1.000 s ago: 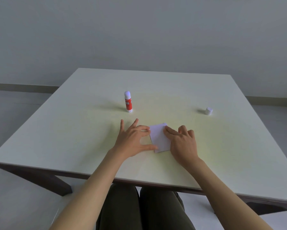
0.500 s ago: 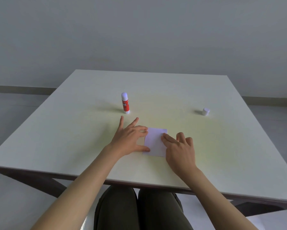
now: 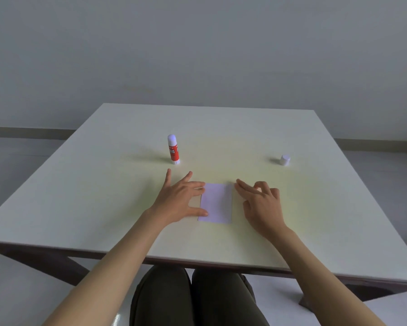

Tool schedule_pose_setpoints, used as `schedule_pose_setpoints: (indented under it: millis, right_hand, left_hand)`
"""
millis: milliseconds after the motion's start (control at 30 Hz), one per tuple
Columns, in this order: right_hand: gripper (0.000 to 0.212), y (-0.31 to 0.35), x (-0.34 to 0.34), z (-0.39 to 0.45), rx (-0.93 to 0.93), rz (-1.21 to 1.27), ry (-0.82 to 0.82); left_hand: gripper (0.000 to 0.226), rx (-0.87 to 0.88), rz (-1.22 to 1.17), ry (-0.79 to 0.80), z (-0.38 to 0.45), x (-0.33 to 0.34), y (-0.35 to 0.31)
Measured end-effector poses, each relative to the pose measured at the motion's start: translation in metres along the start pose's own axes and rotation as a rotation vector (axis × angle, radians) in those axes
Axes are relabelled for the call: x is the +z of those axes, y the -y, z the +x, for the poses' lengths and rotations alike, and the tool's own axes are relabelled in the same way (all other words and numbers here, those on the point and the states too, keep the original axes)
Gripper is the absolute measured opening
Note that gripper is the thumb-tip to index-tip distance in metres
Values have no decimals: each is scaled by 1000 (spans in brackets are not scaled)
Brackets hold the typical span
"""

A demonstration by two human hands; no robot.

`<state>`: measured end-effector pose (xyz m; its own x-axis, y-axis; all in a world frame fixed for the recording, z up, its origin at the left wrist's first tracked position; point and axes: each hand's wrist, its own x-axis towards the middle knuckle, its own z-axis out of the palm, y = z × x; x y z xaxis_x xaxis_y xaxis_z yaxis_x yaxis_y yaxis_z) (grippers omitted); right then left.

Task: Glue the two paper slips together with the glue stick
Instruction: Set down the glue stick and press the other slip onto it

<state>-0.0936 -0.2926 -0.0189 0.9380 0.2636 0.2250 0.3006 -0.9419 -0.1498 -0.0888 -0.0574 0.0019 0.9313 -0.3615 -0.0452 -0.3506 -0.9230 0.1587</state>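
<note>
Item: paper slips [image 3: 216, 203]. One pale rectangle shows, lying flat on the table [image 3: 80, 196] near the front edge, long side running 12 to 6 o'clock. Only one outline shows; whether the second slip lies exactly beneath it cannot be told.

Item: left hand [image 3: 179, 198]. Rests at 9 o'clock of the slips, fingers [image 3: 199, 185] spread apart. Forefinger tip meets the upper left corner and thumb tip touches the lower left edge. It holds nothing.

Item: right hand [image 3: 261, 203]. At 3 o'clock of the slips, just beside the right edge and apparently clear of it. Fingers loosely curled and apart, empty; whether it touches the table is unclear.

Item: glue stick [image 3: 173, 149]. Upright, uncapped, white tip showing, at 11 o'clock of the slips and apart from both hands.

Item: cap [image 3: 285, 160]. Small and white, well apart at 2 o'clock.

Step in hand, as judged: pressing and squaring the joined slips. Keep the left fingertips as an anchor on the left edge so the sheets cannot slide. Stroke with the flat pads of the right hand from the centre outward toward 3 o'clock, then toward 12 and 6, to seat the glue and push out air. Check that the edges align before the glue takes. Light pressure only, since thin paper creases easily.
</note>
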Motion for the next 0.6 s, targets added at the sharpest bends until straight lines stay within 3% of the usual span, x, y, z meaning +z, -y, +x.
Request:
schedule_pose_setpoints:
  millis: [200,400,500,600]
  right_hand:
    - [45,-50,-35,41,292,129,-262]
    - [44,-86,-27,76,428,209,-66]
    - [37,-92,-18,77,434,227,-114]
    - [38,-92,-13,76,432,239,-179]
  left_hand:
    - [68,-93,-205,-89,-7,13,-8]
    - [60,-121,-436,-214,-6,13,-8]
    - [39,-183,-638,-444,-1,6,0]
    - [24,-373,-801,-731,10,-6,11]
